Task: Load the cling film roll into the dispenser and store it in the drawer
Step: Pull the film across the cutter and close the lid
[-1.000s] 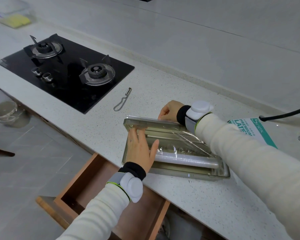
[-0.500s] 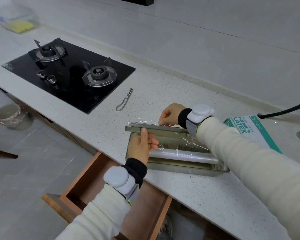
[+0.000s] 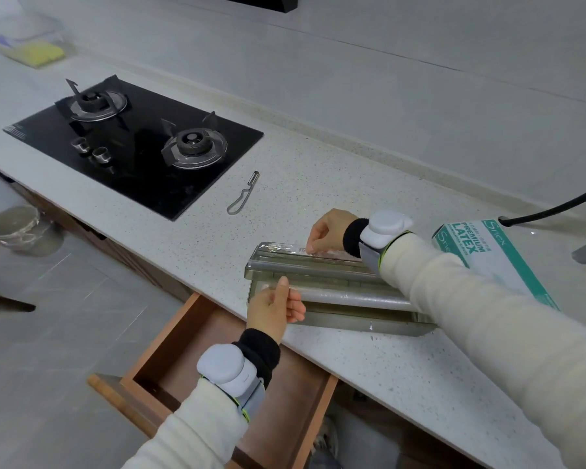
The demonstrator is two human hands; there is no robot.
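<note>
Head view looks down on the bench (image 3: 318, 184), and the loading step is nearly done: the cling film roll (image 3: 356, 298) lies lengthwise inside the clear dispenser (image 3: 369, 324), which sits near the bench's front edge, just above the open drawer (image 3: 170, 360). Left hand (image 3: 274, 310) grips the dispenser's near left end, thumb up against the lid (image 3: 305, 262), fingers curled round the wall. Right hand (image 3: 329, 231) reaches over the far side, fingers pinched closed on the loose film edge along the lid's back rim, as far as I can tell; film glints there. The lid stands partly raised, not yet shut. My read: next comes laying that film edge flat, then pressing the lid down evenly so nothing bunches. After that, lifting the whole box level and lowering it into the drawer, which looks wide enough but wants a straight approach.
</note>
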